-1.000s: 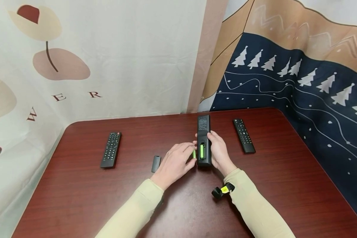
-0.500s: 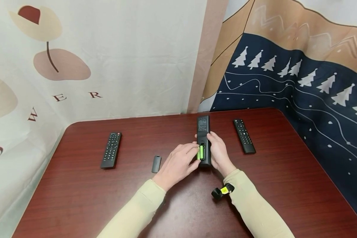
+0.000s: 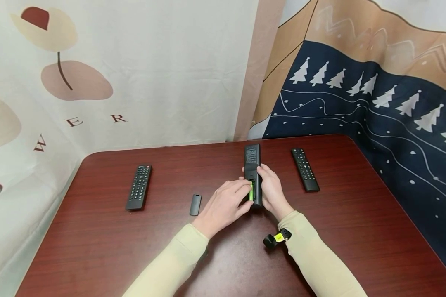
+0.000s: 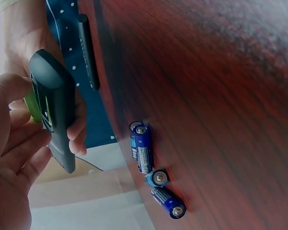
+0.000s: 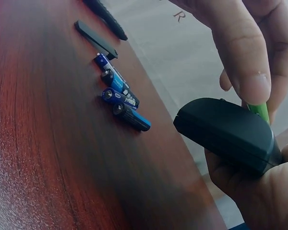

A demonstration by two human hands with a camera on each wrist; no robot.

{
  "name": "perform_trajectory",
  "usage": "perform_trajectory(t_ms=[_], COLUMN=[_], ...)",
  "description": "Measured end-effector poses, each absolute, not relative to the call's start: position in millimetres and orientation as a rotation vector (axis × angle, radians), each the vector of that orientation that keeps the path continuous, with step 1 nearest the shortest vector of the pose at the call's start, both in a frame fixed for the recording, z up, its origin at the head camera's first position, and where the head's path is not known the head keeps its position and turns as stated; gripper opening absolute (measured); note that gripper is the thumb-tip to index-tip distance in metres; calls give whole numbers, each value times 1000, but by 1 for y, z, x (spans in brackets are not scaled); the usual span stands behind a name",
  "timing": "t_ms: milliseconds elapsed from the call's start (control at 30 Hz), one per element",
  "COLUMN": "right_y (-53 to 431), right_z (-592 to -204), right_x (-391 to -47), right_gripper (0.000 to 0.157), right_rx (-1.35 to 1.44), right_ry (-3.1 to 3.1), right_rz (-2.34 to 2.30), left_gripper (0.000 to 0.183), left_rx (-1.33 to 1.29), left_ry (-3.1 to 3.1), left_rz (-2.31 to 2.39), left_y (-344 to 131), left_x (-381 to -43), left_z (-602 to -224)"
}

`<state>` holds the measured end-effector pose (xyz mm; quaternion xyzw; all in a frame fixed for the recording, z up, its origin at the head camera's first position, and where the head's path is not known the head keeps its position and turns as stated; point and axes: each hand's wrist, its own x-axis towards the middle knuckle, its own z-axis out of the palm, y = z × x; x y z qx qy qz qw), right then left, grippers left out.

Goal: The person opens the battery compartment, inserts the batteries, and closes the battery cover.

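Note:
My right hand (image 3: pixel 273 193) grips a black remote control (image 3: pixel 251 159), its back turned up and its battery compartment uncovered. Between thumb and fingers, my left hand (image 3: pixel 223 203) pinches a green battery (image 3: pixel 250 194), which overlaps the compartment in the head view. From the left wrist side, the green battery (image 4: pixel 32 106) slants against the remote (image 4: pixel 57 86), and a second green sliver shows inside the compartment. In the right wrist view the thumb presses over the battery's end (image 5: pixel 260 111). The remote is held up off the table.
A loose battery cover (image 3: pixel 195 205) lies left of my left hand. Several blue batteries (image 4: pixel 143 148) lie on the table (image 3: pixel 163 255), hidden behind my hand in the head view. One remote (image 3: pixel 139 187) lies at left, another remote (image 3: pixel 305 170) at right. Patterned curtains hang behind.
My left hand has moved right, bringing the green battery from beside the remote onto its compartment. The remote and my right hand have shifted slightly left.

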<state>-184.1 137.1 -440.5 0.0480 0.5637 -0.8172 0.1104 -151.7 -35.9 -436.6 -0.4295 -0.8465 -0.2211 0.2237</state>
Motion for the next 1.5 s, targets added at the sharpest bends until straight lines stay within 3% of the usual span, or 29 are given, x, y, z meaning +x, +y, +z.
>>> perform_trajectory(t_ms=[967, 1500], right_y=[135, 131], right_z=[-439, -435], right_x=[-183, -178], right_gripper=[48, 46], right_rx=[149, 145], right_ry=[1592, 1667], right_rz=[-2428, -2366], left_gripper=[31, 35], left_rx=[-1179, -1092], left_ry=[-2336, -2369], left_rz=[-593, -827], left_y=[-34, -39], left_x=[-151, -157], left_z=[-440, -438])
